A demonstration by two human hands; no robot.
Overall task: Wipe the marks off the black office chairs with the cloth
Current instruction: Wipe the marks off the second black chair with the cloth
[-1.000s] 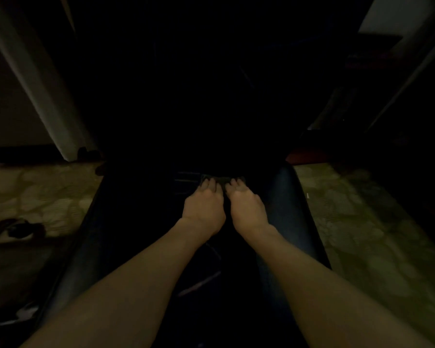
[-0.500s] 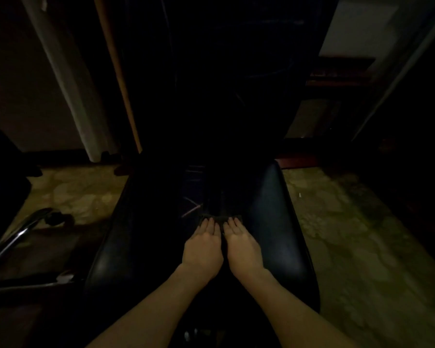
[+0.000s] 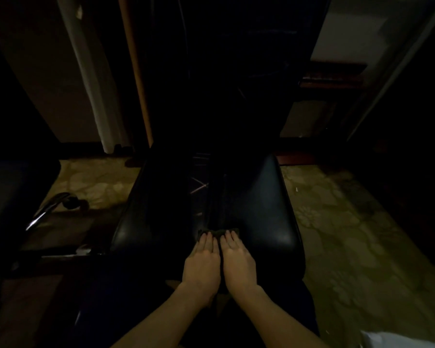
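At far left, one second black chair (image 3: 8,197) shows only its seat edge, with a curved chrome base leg (image 3: 48,209) below it on the patterned tan floor (image 3: 337,234). Centre frame, one black padded leather office chair (image 3: 261,209) runs its long axis away from the camera, backrest rising into darkness. Near the seat's front edge, one dark folded cloth (image 3: 217,232) lies crosswise. The left hand (image 3: 202,262) and right hand (image 3: 237,259) lie side by side, palms down, fingers straight and together, pressing the cloth flat against the seat.
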